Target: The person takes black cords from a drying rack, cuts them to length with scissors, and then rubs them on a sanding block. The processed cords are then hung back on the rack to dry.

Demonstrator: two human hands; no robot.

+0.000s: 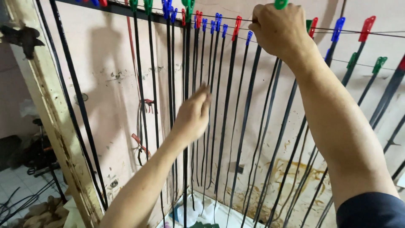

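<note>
Nearest the camera, the right forearm runs up from a dark sleeve to the right hand, raised at the top line. Its grip is closed around a green clothes peg and the top end of a black strip, which hangs straight down from the fist, long axis vertical.

Lower and to the left, the left hand reaches into the middle of the hanging strips, well below the line. Its fingers are bunched close together and blurred; I cannot tell whether they hold a strip or only brush against it. The right hand is at the strip's pegged end, the left nearer its mid-length.

Beyond, many more black strips hang side by side from red, blue and green pegs. Behind them stands a stained pink wall, with a pale wooden post at its left. No packages, labels or signs show clearly.
</note>
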